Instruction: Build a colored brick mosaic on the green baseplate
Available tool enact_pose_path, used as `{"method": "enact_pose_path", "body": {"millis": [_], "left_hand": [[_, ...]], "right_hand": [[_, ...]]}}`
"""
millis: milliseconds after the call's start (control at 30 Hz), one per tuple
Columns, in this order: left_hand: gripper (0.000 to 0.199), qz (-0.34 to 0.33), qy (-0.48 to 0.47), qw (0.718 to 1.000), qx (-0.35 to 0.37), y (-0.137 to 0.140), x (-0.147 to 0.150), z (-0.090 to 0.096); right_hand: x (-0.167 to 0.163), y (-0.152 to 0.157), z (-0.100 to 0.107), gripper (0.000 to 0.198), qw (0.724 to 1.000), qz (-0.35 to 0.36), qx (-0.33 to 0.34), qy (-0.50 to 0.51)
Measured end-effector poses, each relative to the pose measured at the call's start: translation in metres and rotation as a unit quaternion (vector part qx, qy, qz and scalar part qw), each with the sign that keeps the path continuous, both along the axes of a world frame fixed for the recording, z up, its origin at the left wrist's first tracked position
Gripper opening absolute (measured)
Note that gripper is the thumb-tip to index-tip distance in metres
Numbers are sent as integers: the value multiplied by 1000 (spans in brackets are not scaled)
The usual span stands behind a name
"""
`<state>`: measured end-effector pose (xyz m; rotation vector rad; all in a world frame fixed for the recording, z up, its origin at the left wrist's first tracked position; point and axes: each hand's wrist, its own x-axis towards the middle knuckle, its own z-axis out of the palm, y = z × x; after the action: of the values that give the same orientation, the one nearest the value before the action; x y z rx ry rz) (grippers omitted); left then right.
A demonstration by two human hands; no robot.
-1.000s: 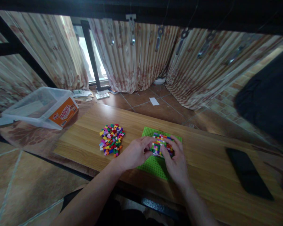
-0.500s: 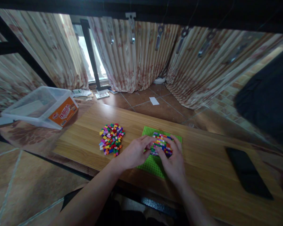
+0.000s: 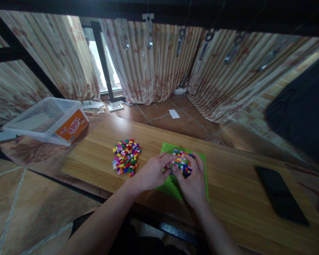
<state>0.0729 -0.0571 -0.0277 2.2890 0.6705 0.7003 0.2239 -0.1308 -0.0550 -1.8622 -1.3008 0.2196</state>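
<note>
A block of multicoloured toy bricks (image 3: pixel 183 163) sits over a green studded baseplate (image 3: pixel 172 187) on the wooden board. My right hand (image 3: pixel 195 182) curves round the block's right side, fingers over the far edge and thumb at its near left corner. At that left edge my left hand (image 3: pixel 152 173) is closed in a pinch, its fingertips meeting the right thumb. Whatever lies between the left fingertips is too small to make out. A pile of loose small bricks (image 3: pixel 126 157) in many colours lies left of my left hand.
A clear plastic tub (image 3: pixel 46 122) with an orange label stands at the left beyond the wooden board (image 3: pixel 95 148). A black phone-like slab (image 3: pixel 280 194) lies on the right. Metal clips (image 3: pixel 149 32) hang from a dark bar above.
My right thumb has shifted left and down, towards the left fingertips at the block's corner. My left hand has hardly moved.
</note>
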Motion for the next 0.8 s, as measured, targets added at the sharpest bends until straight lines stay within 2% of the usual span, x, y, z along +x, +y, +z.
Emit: {"method": "enact_pose_path", "body": {"millis": [333,800], "left_hand": [[28,1,-2,1000,6,0,1,0],[35,-2,-13,1000,17,-1,1,-1]], "right_hand": [[2,-1,1,56,1000,11,0,-5],[2,-1,2,56,1000,12,-8,-6]]}}
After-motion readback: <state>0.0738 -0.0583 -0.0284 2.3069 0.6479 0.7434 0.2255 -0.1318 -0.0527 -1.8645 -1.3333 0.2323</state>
